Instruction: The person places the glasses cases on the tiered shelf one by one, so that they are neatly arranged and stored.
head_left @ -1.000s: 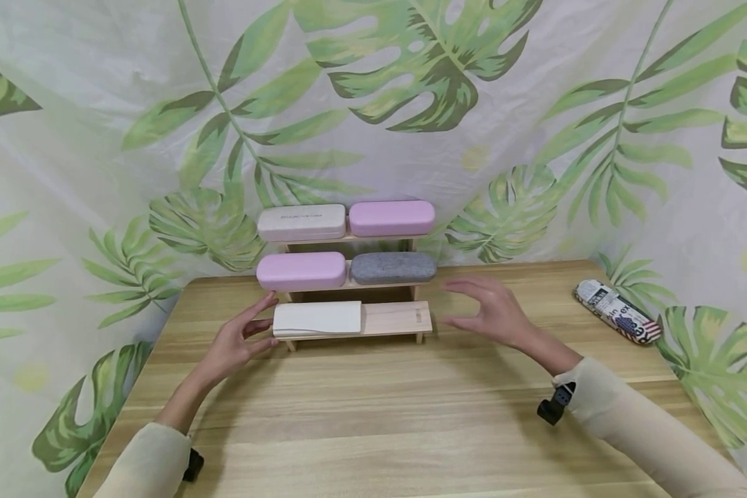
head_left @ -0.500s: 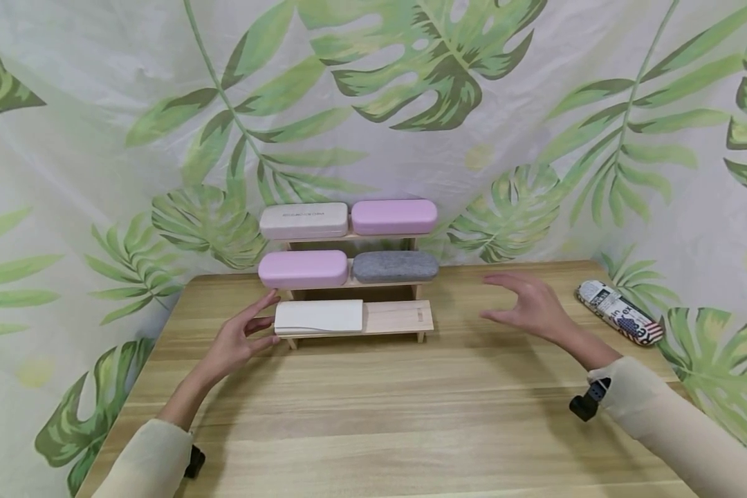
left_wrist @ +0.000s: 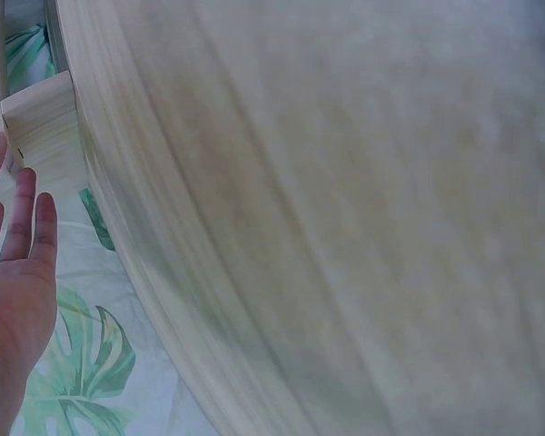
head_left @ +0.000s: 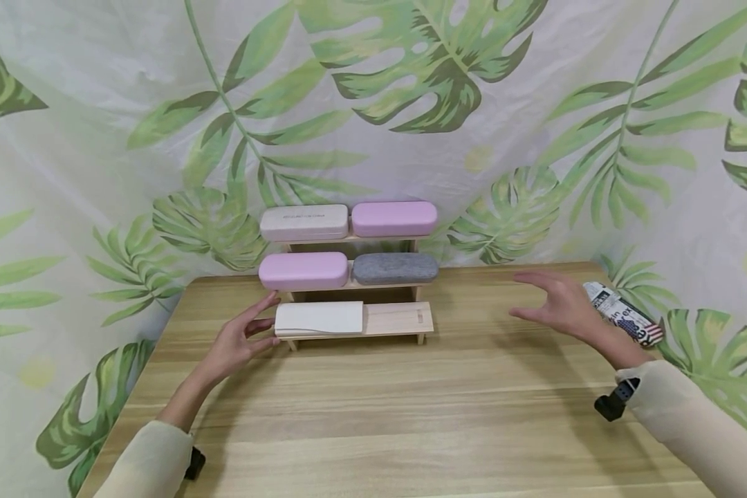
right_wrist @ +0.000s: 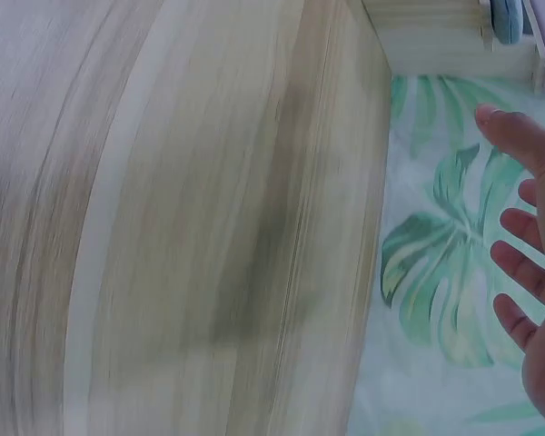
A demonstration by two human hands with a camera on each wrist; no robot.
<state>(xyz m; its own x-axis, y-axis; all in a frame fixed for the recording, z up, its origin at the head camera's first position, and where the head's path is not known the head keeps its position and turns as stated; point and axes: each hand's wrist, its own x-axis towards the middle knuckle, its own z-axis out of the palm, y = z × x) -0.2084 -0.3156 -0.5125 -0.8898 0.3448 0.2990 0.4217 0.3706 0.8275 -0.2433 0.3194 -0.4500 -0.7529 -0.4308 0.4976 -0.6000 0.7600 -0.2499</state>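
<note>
A small three-step wooden rack (head_left: 398,318) stands at the back of the table. Its lowest step bears a white folded glasses case (head_left: 319,317) on the left half. My left hand (head_left: 239,342) is at the left end of that step, fingertips beside the white case; whether they touch is unclear. On the middle step lie a pink glasses case (head_left: 303,270) and a grey one (head_left: 395,268). The top step holds a cream case (head_left: 303,223) and another pink case (head_left: 394,218). Over the table to the right, my right hand (head_left: 560,308) holds nothing, thumb and fingers spread apart.
A patterned glasses case (head_left: 629,318) with printed letters lies at the table's right edge, partly behind my right hand and wrist. The wooden table (head_left: 398,415) backs onto a leaf-print cloth (head_left: 398,159).
My right hand has moved right, away from the rack towards the patterned case, and now covers part of it. The left hand has stayed at the rack's left end.
</note>
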